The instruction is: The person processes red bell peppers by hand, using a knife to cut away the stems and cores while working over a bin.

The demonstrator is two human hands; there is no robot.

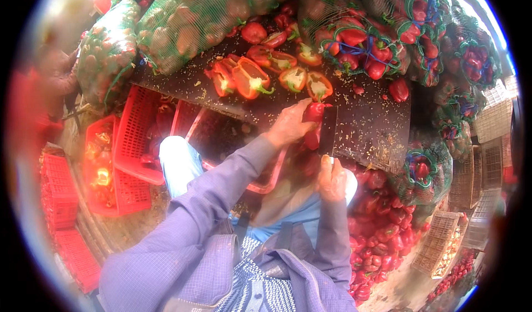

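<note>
My left hand [291,123] grips a red bell pepper [312,139] at the front edge of a dark board [361,125] strewn with seeds. In my right hand [332,181] is the handle of a broad, dark-bladed knife [328,129]. The blade stands right beside the pepper, on its right side; whether it has entered the flesh cannot be told. Just beyond my left hand lie several halved peppers [250,79], cut faces up with pale cores and green stems showing. Small red scraps [358,89] lie farther right on the board.
Green mesh sacks of peppers [187,25] crowd the board's far side. Below its left front edge sit red plastic crates [133,187]. A heap of whole peppers [378,237] lies by my right leg. Wicker-like crates [436,245] stand far right. Another person [54,75] is at far left.
</note>
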